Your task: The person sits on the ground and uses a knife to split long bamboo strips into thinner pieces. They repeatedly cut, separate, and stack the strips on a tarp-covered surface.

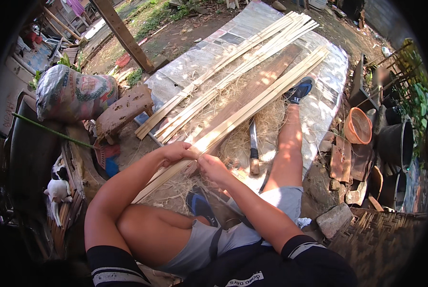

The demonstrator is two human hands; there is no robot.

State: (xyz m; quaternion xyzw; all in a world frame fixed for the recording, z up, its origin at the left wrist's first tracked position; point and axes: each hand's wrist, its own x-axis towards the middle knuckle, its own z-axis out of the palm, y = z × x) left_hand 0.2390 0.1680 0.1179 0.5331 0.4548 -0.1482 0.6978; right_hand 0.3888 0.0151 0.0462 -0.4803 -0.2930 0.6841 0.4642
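A bundle of long pale bamboo strips [266,98] lies slantwise in front of me, from near my knee up to the far right. My left hand [177,152] is closed around the bundle near its close end. Just right of it, my right hand [213,169] pinches the strips at their edge, both hands almost touching. Some fingertips are hidden behind the strips. Beside the bundle lies a machete [253,143] with a wooden handle toward me, among curly shavings [233,148]. A brown wooden plank [252,88] runs along the bundle's left side.
Two more strip bundles [214,79] lie farther left on a pale sheet [326,105]. A full sack [75,93], a worn wooden block [124,111] and a cat [58,186] are at left. An orange basin [358,126], dark buckets [395,143] and stones [334,220] stand at right.
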